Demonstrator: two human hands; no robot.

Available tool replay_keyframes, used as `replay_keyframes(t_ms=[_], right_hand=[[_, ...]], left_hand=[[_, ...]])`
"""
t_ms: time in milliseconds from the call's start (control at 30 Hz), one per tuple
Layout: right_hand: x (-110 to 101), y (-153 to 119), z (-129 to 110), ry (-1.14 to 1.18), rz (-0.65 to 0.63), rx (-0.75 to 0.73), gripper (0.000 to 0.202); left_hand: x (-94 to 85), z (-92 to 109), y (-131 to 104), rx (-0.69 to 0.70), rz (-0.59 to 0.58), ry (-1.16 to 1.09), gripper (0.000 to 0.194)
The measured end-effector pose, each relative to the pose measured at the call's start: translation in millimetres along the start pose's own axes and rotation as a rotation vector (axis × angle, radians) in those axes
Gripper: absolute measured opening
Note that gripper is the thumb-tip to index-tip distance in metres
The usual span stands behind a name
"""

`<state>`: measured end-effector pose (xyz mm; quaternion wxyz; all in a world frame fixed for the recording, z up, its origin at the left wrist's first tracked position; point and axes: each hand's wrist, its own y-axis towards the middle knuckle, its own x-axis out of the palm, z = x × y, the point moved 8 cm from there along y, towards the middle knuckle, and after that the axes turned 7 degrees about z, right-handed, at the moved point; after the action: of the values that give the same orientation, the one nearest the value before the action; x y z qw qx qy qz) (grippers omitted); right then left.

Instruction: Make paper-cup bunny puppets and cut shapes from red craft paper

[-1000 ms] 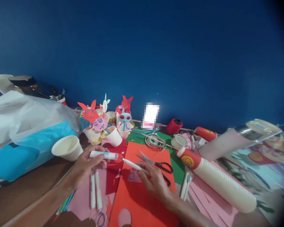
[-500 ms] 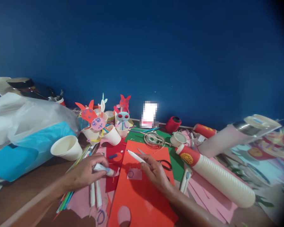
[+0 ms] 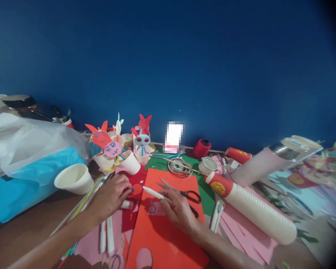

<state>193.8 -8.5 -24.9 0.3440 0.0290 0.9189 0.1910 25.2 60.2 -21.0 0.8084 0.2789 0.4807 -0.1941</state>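
Note:
My right hand (image 3: 179, 211) grips a white marker (image 3: 156, 193) over the orange sheet (image 3: 168, 239), its tip pointing left. Under it lies a small pink square with a purple circle (image 3: 152, 208). Beyond the hand are black-handled scissors (image 3: 190, 196). My left hand (image 3: 115, 194) is closed at the dark blue marker cap (image 3: 133, 190), beside a red-orange paper circle (image 3: 137, 191). A white glue tube (image 3: 127, 204) lies just below its fingers.
Paper cups with paper faces (image 3: 113, 149) stand at the back left. A tilted white cup (image 3: 74, 179) is left of straws. On the right are a utility knife (image 3: 217, 216), a long cup stack (image 3: 260, 209) and a bottle (image 3: 252, 164). A blue wall rises behind.
My left hand has let go of the glue tube and moved up to the blue cap. The marker in my right hand has shifted left and down. The view has moved slightly.

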Motion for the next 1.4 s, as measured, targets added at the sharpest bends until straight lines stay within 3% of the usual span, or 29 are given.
replay_keyframes(t_ms=[233, 433, 700, 933, 1400], right_hand=[[-3, 3, 5, -0.013, -0.002, 0.014, 0.018], [-10, 7, 4, -0.059, 0.017, 0.003, 0.017], [-25, 10, -8, -0.084, 0.026, -0.060, 0.014], [-24, 9, -21, -0.110, 0.020, -0.179, 0.014], [-14, 4, -26, -0.176, -0.030, -0.238, 0.013]], left_hand=[[1.4, 2, 6, 0.031, -0.114, -0.023, 0.019], [-11.2, 21, 7, 0.037, -0.052, -0.203, 0.020], [-18.4, 26, 5, -0.053, -0.094, -0.279, 0.019], [-15.8, 33, 3, 0.028, -0.105, -0.277, 0.021], [-8.3, 44, -2, 0.073, -0.154, -0.270, 0.018]])
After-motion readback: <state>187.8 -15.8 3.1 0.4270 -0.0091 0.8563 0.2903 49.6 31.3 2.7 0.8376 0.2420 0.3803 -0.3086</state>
